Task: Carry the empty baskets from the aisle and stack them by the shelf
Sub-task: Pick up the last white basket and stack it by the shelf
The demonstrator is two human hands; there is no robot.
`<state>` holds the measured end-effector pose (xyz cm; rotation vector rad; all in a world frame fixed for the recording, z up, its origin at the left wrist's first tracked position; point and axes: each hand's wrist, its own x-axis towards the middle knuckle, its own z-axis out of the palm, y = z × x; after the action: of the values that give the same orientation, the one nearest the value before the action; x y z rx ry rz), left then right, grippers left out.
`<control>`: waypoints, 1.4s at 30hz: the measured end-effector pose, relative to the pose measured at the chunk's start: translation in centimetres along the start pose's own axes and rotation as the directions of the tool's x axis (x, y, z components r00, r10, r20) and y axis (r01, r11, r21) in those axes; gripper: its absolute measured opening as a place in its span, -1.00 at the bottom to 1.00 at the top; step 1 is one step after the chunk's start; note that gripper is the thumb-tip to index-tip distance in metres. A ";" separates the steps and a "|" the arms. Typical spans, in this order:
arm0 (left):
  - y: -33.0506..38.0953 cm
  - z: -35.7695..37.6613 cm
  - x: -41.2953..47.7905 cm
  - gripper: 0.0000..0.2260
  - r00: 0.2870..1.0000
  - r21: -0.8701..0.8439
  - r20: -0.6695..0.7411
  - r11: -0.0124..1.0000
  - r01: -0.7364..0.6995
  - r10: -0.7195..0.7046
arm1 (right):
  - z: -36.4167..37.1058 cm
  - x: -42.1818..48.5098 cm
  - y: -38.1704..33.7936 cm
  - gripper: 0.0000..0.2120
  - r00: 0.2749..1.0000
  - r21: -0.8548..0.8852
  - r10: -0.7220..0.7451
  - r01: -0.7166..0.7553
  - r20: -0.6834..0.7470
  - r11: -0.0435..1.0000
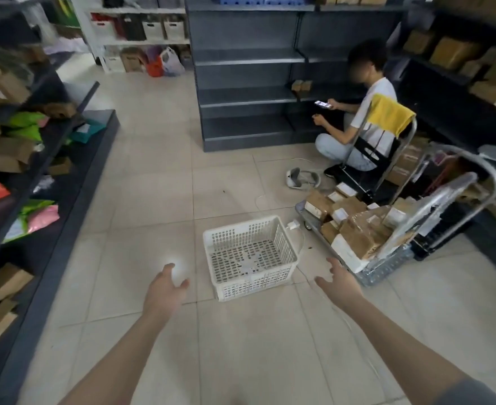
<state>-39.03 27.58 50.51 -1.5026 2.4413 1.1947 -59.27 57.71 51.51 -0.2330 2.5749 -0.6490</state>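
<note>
One white plastic basket (249,257) sits empty on the tiled floor (141,217) in the middle of the aisle, upright, its open top facing me and its slotted walls and base showing the tiles through. It stands alone, so I judge this is the pick-up step, with no stack begun in view.

My left hand (165,290) reaches toward its near left corner and my right hand (342,283) toward its near right side. Both hands are spread wide and hold nothing; neither touches the basket yet. I hold them apart like this, I judge, to take the two short rims at once and lift it level.

A white charger plug (293,225) lies touching or just beside the basket's far right corner, and its thin cable (301,244) trails down the right wall. That cable could snag on a lift, so the right side is the tight one.

Just beyond it stands a flat cart (387,247) loaded with brown parcels (355,226), near my right hand. Farther off, a person (361,121) crouches before an almost bare dark shelf (246,95), using a phone.

On my left the floor is open up to a long dark shelf (36,171) of boxes and bags, which gives the clearest path for carrying.
</note>
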 end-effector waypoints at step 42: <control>-14.6 44.3 56.3 -0.77 0.859 0.090 -0.210 0.866 0.492 -0.466 | 36.0 71.0 15.9 -0.90 0.975 0.072 0.219 -0.216 -0.030 0.974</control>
<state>-72.90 9.72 -11.76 -2.0834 1.9910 0.7976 -104.76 37.85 -12.72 0.0844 2.5606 -0.6636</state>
